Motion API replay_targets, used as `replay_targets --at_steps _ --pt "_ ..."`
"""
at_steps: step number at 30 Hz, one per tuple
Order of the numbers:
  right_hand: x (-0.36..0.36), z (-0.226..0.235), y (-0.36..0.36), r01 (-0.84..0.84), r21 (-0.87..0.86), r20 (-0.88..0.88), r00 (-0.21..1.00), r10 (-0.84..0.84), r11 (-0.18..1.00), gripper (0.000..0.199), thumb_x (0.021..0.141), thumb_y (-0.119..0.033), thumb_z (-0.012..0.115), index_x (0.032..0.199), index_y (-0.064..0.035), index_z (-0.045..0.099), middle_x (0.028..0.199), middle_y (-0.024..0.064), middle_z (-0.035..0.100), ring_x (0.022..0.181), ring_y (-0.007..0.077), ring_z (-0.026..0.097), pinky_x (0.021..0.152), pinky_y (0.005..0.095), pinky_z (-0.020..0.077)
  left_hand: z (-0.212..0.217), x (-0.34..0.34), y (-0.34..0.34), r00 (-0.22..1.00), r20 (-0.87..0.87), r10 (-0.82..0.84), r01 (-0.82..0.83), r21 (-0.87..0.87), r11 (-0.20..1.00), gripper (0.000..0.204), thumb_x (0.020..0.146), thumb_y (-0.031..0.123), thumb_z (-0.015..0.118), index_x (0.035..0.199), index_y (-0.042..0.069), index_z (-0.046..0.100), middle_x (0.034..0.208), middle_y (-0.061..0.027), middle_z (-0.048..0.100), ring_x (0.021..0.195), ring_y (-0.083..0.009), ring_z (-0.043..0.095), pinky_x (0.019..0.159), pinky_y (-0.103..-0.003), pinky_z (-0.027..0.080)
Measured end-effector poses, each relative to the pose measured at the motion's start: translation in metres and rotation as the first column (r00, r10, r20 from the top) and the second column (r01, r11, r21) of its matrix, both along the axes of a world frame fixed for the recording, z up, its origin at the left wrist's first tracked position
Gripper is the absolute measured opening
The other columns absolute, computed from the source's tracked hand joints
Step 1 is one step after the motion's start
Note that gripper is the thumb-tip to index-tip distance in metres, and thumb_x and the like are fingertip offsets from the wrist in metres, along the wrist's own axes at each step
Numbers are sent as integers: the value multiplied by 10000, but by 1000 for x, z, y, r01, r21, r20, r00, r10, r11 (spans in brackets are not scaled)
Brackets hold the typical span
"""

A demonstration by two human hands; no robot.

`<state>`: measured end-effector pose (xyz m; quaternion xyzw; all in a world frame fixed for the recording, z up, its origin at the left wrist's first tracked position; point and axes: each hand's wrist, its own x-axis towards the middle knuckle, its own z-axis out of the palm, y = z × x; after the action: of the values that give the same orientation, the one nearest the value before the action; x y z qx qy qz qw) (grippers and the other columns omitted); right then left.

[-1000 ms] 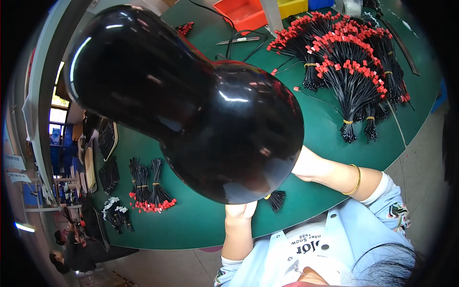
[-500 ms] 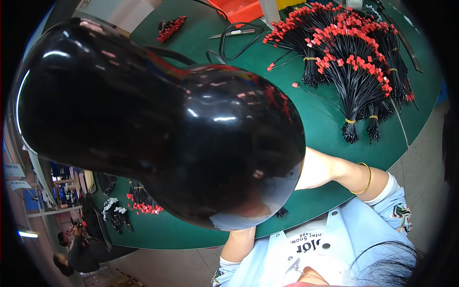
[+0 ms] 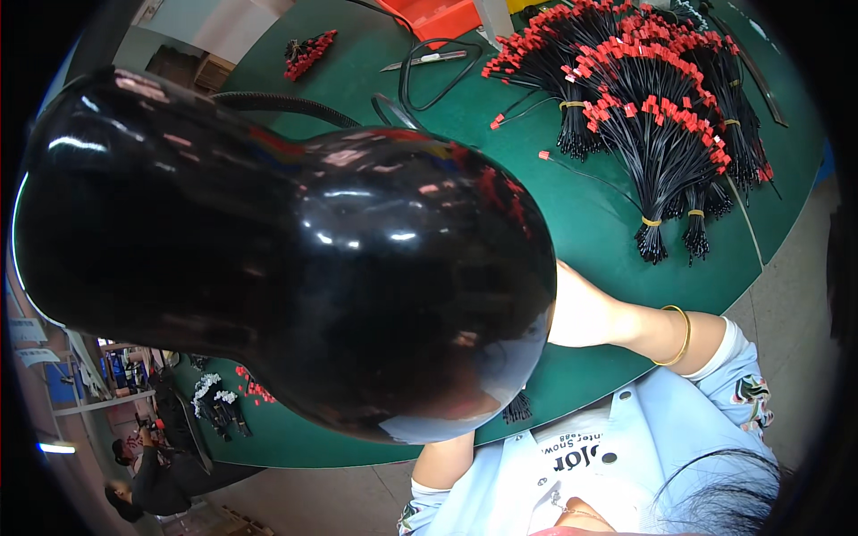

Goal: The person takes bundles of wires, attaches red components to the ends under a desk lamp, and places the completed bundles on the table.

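Note:
A large, glossy black two-lobed thing [image 3: 402, 277] fills the left and middle of the head view and hides what lies behind it. My right hand [image 3: 581, 308], below a gold bangle, reaches in behind its right edge, fingers out of sight. Of my left arm only the forearm [image 3: 444, 460] shows under its lower edge; that hand is covered. Whether either hand holds anything cannot be seen. Dark wire ends [image 3: 517, 409] peek out beside the left forearm. Beyond my right hand, a single black cable with a red connector [image 3: 543, 155] lies on the green table [image 3: 500, 192].
Tied bundles of black cables with red connectors [image 3: 657, 134] are heaped at the far right. A small red-tipped bundle [image 3: 310, 55], a thin pointed tool [image 3: 424, 61], a red bin [image 3: 438, 20] and a ribbed black hose [image 3: 295, 105] are farther back. White-tipped bundles [image 3: 214, 402] sit left; another person [image 3: 156, 482] is beyond.
The black thing has shifted left and slightly down in the view, uncovering more of the ribbed hose and the wire ends by my left forearm. My right hand shows slightly farther left.

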<state>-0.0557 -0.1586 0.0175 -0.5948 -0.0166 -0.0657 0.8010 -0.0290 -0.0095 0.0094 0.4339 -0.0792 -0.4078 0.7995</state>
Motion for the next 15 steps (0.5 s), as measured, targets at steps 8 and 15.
replay_targets --at_steps 8,15 --pt "-2 1 -4 70 82 -90 994 -62 994 260 729 -109 609 974 -49 546 766 29 563 674 76 529 624 220 443 -8 1 -11 945 284 160 -235 253 938 272 693 -25 563 956 -30 494 757 -98 549 574 -153 528 516 -242 421" --pt "-2 6 0 49 159 61 996 -59 986 262 732 -79 605 972 -26 512 768 32 524 664 71 519 602 195 447 -12 0 7 930 305 204 -282 239 929 283 670 -59 569 942 -29 497 809 -96 540 679 -153 522 565 -250 416"
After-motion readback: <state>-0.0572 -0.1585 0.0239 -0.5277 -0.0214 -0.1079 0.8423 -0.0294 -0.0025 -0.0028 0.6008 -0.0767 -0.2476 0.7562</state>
